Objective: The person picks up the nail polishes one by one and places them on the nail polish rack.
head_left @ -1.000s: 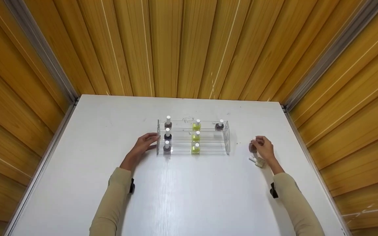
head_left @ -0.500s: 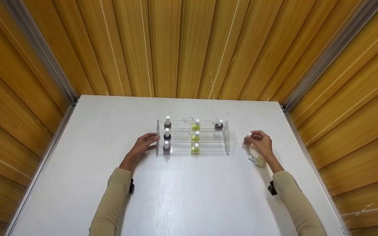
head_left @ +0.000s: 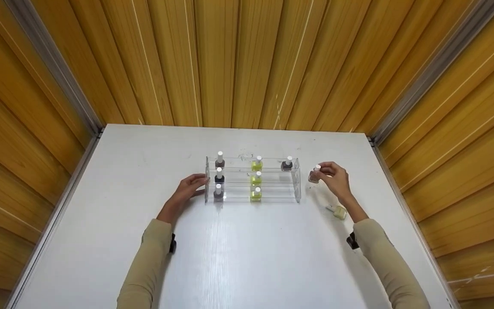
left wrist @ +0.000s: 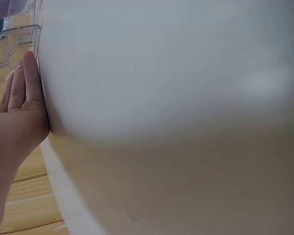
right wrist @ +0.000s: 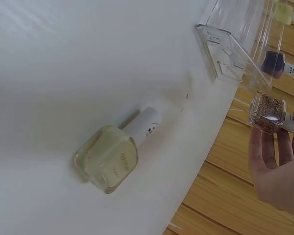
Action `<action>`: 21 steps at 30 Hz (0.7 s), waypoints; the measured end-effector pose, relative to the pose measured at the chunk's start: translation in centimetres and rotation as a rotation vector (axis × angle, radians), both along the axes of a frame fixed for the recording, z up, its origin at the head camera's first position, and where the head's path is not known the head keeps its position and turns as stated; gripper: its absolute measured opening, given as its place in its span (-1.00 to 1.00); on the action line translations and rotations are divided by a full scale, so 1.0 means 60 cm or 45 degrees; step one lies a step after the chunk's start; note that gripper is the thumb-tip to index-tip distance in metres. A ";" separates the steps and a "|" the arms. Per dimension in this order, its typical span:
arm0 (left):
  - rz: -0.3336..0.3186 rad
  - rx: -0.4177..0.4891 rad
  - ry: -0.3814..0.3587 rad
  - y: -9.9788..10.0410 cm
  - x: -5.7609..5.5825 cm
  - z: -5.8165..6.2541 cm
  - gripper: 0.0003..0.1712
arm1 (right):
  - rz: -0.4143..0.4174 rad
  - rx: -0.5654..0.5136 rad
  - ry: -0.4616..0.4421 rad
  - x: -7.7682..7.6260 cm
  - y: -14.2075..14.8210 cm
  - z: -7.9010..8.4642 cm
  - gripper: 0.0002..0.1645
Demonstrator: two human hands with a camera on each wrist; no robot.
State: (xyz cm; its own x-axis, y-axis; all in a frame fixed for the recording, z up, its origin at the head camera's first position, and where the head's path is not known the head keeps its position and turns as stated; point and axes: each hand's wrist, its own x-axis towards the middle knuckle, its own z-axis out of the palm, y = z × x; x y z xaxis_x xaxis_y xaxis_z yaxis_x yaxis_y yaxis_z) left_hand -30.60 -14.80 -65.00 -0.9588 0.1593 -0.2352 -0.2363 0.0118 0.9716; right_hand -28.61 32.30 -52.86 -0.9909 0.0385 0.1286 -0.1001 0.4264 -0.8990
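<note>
My right hand [head_left: 335, 179] pinches the white cap of a nail polish bottle [right wrist: 267, 113] filled with brown glitter. It holds the bottle up just right of a clear acrylic rack [head_left: 272, 200]. My left hand [head_left: 189, 187] rests at the rack's left end, fingers touching the side panel; in the left wrist view its fingers [left wrist: 33, 83] lie nearly straight. Three dark bottles [head_left: 218, 179] stand in the rack's left column and three yellow ones [head_left: 256, 196] in the middle. Another dark bottle [head_left: 287, 165] stands at the top right tier. A pale yellow bottle [right wrist: 110, 159] lies on its side below my right hand.
The rack stands on a white table [head_left: 238, 257] toward its back edge. Wood-look panels [head_left: 212, 64] rise behind and at both sides, with grey metal posts [head_left: 58, 64] at the corners. Small dark marks [head_left: 245, 155] show on the table behind the rack.
My right hand has lifted the glitter nail polish bottle and carried it left and farther back, close to the rack's right end. My left hand has stayed at the rack.
</note>
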 end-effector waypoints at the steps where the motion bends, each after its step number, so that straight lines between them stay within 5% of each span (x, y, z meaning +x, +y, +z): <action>1: 0.001 0.000 -0.002 0.000 -0.001 -0.001 -0.34 | 0.005 -0.001 0.002 0.002 -0.006 0.006 -0.62; 6: 0.011 -0.010 -0.019 0.000 -0.004 -0.003 -0.31 | 0.038 -0.007 -0.009 -0.003 -0.022 0.010 -0.61; 13: 0.005 -0.013 -0.017 -0.001 -0.003 -0.005 -0.30 | 0.083 -0.085 -0.020 -0.033 -0.030 -0.034 -0.58; 21: 0.006 0.001 0.002 0.000 -0.004 -0.002 -0.36 | 0.095 -0.071 0.016 -0.041 -0.052 -0.050 -0.58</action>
